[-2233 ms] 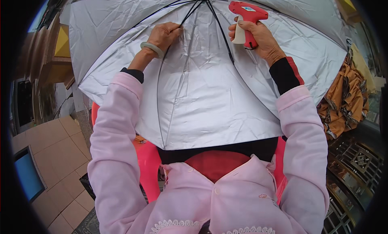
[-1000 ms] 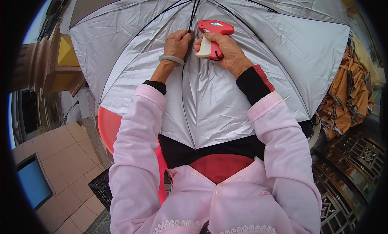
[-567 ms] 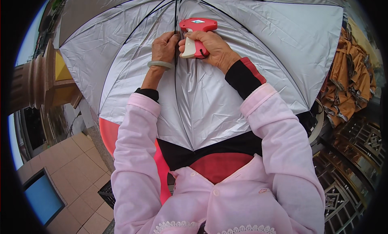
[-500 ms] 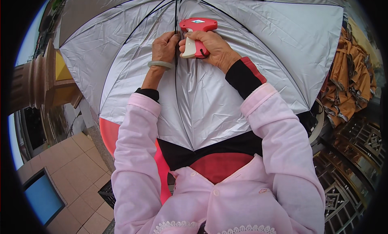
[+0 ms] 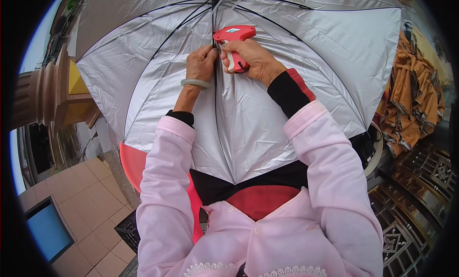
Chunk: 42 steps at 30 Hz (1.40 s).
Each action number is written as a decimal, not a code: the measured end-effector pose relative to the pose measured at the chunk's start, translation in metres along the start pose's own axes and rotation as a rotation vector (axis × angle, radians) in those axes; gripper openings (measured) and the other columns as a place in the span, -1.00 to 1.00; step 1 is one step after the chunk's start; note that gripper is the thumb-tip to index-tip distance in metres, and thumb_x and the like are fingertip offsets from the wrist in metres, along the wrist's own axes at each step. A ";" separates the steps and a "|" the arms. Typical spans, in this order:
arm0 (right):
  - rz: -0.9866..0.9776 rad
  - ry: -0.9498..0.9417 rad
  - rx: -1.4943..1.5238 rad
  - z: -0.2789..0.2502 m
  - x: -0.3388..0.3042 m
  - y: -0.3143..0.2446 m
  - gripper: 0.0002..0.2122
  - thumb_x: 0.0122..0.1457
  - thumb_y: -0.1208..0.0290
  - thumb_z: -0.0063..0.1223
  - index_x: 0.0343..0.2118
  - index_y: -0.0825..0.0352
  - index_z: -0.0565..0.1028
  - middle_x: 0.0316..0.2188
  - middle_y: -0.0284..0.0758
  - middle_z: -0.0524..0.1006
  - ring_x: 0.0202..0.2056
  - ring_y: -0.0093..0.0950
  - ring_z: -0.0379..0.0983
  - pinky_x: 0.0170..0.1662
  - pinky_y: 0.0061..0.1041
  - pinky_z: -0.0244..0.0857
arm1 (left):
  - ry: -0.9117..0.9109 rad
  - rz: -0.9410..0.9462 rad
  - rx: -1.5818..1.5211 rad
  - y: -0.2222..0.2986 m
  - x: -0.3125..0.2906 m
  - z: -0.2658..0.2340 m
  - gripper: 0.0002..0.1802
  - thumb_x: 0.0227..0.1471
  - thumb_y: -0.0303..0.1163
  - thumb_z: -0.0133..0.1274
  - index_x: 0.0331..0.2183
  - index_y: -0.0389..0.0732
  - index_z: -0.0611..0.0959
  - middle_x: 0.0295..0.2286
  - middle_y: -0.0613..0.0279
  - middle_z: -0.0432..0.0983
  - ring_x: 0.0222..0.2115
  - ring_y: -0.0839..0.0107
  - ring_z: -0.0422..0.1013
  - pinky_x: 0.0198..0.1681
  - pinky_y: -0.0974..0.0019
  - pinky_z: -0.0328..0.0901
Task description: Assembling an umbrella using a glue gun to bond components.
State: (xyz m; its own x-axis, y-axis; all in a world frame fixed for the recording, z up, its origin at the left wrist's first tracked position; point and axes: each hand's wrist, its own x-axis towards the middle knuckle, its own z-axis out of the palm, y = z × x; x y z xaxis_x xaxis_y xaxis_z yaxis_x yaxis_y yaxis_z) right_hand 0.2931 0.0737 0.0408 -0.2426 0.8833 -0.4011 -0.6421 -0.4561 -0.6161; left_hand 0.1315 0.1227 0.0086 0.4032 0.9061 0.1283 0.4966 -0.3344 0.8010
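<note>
Spread open in front of me is a silver-lined umbrella (image 5: 277, 109), its inner side up and its thin black ribs meeting at the top. My left hand (image 5: 200, 65), with a pale bangle at the wrist, is closed in a pinch on a black umbrella rib (image 5: 216, 97) and the cloth along it. In my right hand (image 5: 256, 58) is a red and white tagging gun (image 5: 235, 34), fingers wrapped round its handle and trigger. The gun's front end lies against the rib, just above my left fingertips. Its very tip is too small to make out.
Brown folded cloth or bundled umbrellas (image 5: 413, 95) hang at the right, above dark ornate metalwork (image 5: 406, 219). On the left are a brown pillar (image 5: 40, 95), a tiled floor (image 5: 81, 200) and a black crate (image 5: 128, 229). A red-pink plastic edge (image 5: 130, 164) shows under the umbrella.
The umbrella's near part and my left hand have shifted slightly right and down. The tagging gun has dropped a little, and its white trigger now sits closer in to the handle, under my fingers.
</note>
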 end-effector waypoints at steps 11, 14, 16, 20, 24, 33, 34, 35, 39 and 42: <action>-0.010 -0.073 -0.234 -0.026 -0.044 -0.042 -0.75 0.06 0.41 -0.08 -0.23 0.45 0.30 -0.42 -0.16 0.48 -0.45 -0.40 0.49 -0.38 -0.41 0.44 | 0.183 0.121 0.134 -0.001 -0.009 0.000 -0.82 -0.08 -0.36 -0.07 -0.48 -0.27 0.54 -0.55 0.06 0.44 -0.53 0.17 0.37 -0.44 0.26 0.23; -0.136 -0.036 -0.288 -0.045 -0.060 -0.072 -0.70 0.08 0.37 -0.08 -0.19 0.46 0.28 -0.39 -0.15 0.48 -0.42 -0.40 0.49 -0.34 -0.45 0.43 | 0.084 0.139 0.193 0.002 -0.007 -0.009 -0.82 -0.08 -0.36 -0.08 -0.48 -0.27 0.54 -0.53 0.06 0.44 -0.50 0.14 0.38 -0.42 0.23 0.23; -0.217 0.016 -0.349 -0.065 -0.066 -0.080 -0.69 0.08 0.35 -0.09 -0.18 0.46 0.27 -0.38 -0.15 0.48 -0.41 -0.40 0.48 -0.32 -0.47 0.42 | -0.096 0.146 0.256 0.005 -0.005 -0.018 -0.82 -0.08 -0.37 -0.08 -0.49 -0.26 0.54 -0.54 0.06 0.44 -0.49 0.15 0.38 -0.41 0.24 0.24; -0.254 0.048 -0.519 -0.101 -0.079 -0.078 -0.69 0.08 0.34 -0.08 -0.19 0.46 0.29 -0.39 -0.17 0.48 -0.40 -0.43 0.47 -0.31 -0.51 0.41 | -0.252 0.305 0.553 0.006 0.010 -0.040 -0.82 -0.08 -0.38 -0.08 -0.39 -0.21 0.53 -0.45 0.12 0.45 -0.43 0.15 0.38 -0.38 0.22 0.26; -0.176 0.054 -0.414 -0.112 -0.088 -0.041 -0.69 0.07 0.33 -0.07 -0.20 0.46 0.30 -0.39 -0.19 0.48 -0.40 -0.45 0.47 -0.29 -0.53 0.39 | 0.232 0.316 1.100 0.016 0.009 -0.018 -0.70 -0.11 -0.30 -0.02 -0.26 -0.19 0.47 -0.31 0.12 0.40 -0.35 0.14 0.35 -0.34 0.18 0.27; -0.360 0.174 -0.324 -0.073 -0.062 -0.022 -0.76 0.06 0.35 -0.05 -0.27 0.41 0.40 -0.34 -0.28 0.47 -0.33 -0.50 0.43 -0.27 -0.55 0.35 | 0.138 0.085 0.733 0.055 -0.014 0.051 -0.58 -0.20 -0.31 0.05 -0.22 -0.24 0.43 -0.30 0.03 0.35 -0.31 0.11 0.34 -0.26 0.20 0.26; -0.370 0.201 -0.369 -0.071 -0.059 -0.027 -0.76 0.06 0.36 -0.05 -0.27 0.40 0.40 -0.34 -0.29 0.47 -0.31 -0.51 0.42 -0.27 -0.56 0.34 | 0.108 0.060 0.664 0.045 -0.009 0.041 -0.60 -0.19 -0.32 0.04 -0.23 -0.25 0.44 -0.33 0.01 0.37 -0.34 0.11 0.35 -0.27 0.21 0.27; -0.380 0.228 -0.412 -0.069 -0.057 -0.031 -0.77 0.05 0.36 -0.05 -0.27 0.39 0.41 -0.34 -0.30 0.47 -0.30 -0.51 0.41 -0.27 -0.57 0.34 | 0.078 0.035 0.595 0.034 -0.006 0.031 -0.61 -0.19 -0.33 0.03 -0.24 -0.27 0.46 -0.36 -0.01 0.39 -0.38 0.10 0.37 -0.27 0.23 0.28; -0.357 0.221 -0.523 -0.086 -0.054 -0.032 -0.75 0.05 0.37 -0.04 -0.25 0.40 0.39 -0.35 -0.33 0.47 -0.29 -0.53 0.40 -0.25 -0.60 0.32 | -0.164 -0.295 -0.055 0.029 -0.003 0.001 -0.71 -0.18 -0.37 0.01 -0.32 -0.25 0.50 -0.46 0.00 0.42 -0.46 0.07 0.38 -0.35 0.22 0.28; -0.312 0.126 -0.495 -0.077 -0.056 -0.029 -0.75 0.05 0.38 -0.03 -0.24 0.41 0.37 -0.35 -0.30 0.47 -0.30 -0.50 0.42 -0.26 -0.56 0.34 | -0.083 -0.016 0.299 0.014 0.001 -0.001 -0.77 -0.15 -0.37 -0.01 -0.36 -0.25 0.52 -0.49 -0.01 0.43 -0.48 0.08 0.38 -0.39 0.23 0.26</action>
State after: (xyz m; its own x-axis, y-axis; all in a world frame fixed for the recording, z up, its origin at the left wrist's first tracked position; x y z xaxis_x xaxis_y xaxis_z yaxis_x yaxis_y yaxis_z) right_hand 0.3816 0.0290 0.0288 0.0104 0.9779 -0.2090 -0.2469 -0.2001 -0.9482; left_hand 0.1382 0.1194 0.0206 0.4488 0.8917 0.0589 0.7024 -0.3927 0.5937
